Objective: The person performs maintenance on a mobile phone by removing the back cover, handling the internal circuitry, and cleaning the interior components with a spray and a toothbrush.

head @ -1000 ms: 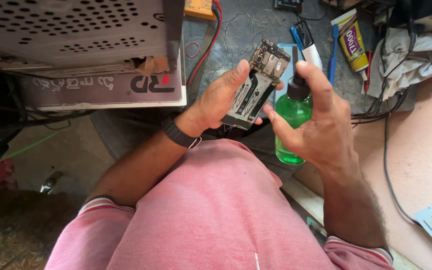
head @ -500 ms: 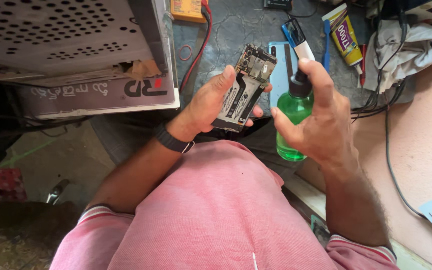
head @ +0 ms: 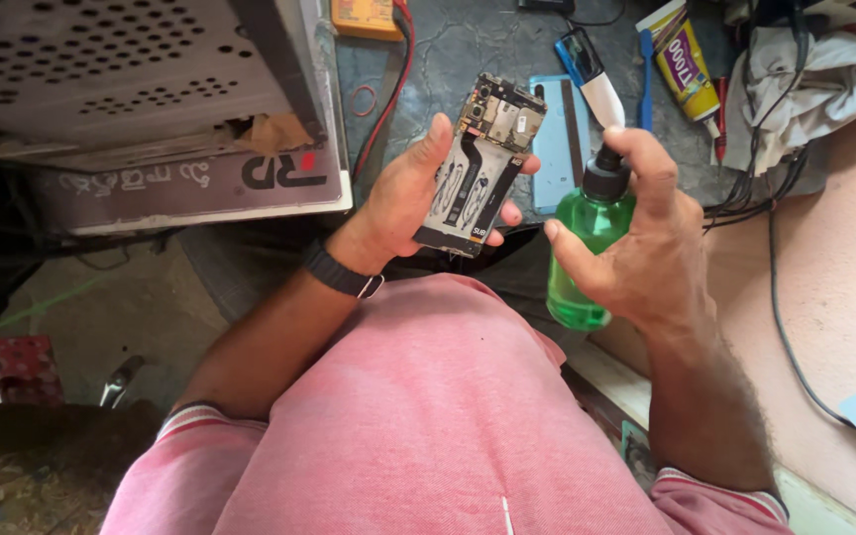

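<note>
Now you hold an opened phone (head: 478, 168) and a green spray bottle (head: 587, 248).

Your left hand (head: 403, 193) grips the phone, long axis upright; just right of the phone, your right hand (head: 646, 248) clamps the bottle, forefinger on its nozzle.

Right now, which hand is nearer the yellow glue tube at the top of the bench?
Right. The right hand, gripping the green spray bottle, sits just below the glue tube. The left hand, holding the opened phone, is further off to the tube's left.
</note>
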